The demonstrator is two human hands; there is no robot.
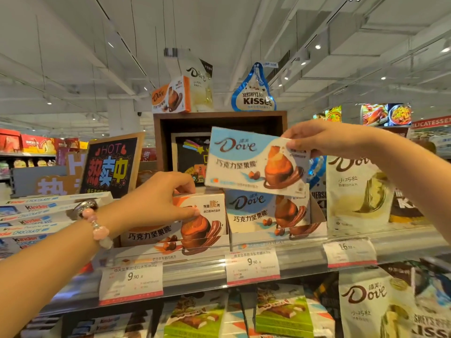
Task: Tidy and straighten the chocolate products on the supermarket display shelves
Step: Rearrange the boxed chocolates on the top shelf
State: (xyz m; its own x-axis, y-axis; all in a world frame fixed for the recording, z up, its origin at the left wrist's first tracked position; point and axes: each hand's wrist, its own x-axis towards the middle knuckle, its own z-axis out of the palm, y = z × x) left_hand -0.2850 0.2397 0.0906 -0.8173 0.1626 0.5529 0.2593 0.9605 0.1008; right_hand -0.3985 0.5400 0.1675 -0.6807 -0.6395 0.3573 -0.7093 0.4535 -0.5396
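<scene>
The right hand [324,139] pinches the top right corner of a blue Dove box [253,159], holding it tilted in the air above the blue row [266,211], which stands in its tray on the shelf [305,254] at about 5 o'clock from the centre of the view. The left hand [156,201] grips the front orange box [195,220], fingers curled over its top edge and thumb on its face, at about 7 o'clock. By the look of it the job is midway: the blue box is out of its row and not yet set back, and the orange box is being squared up or held steady. Both rows face forward and look fairly neat. To the right, at 4 o'clock, a white Dove pouch [358,191] stands upright but leans a little, with a dark Hershey's bag just behind it, partly hidden. At 9 o'clock the Kinder bars [31,215] lie in a slanted stack that seems to need straightening. On top of the wooden box [219,115] at 12 o'clock stand an orange Dove box, a white pouch and a Kisses bag [255,93], all upright. The lower shelf, at 6 o'clock, holds green packs [280,311] and more pouches that look crowded and uneven, so much probably remains to do there.
</scene>
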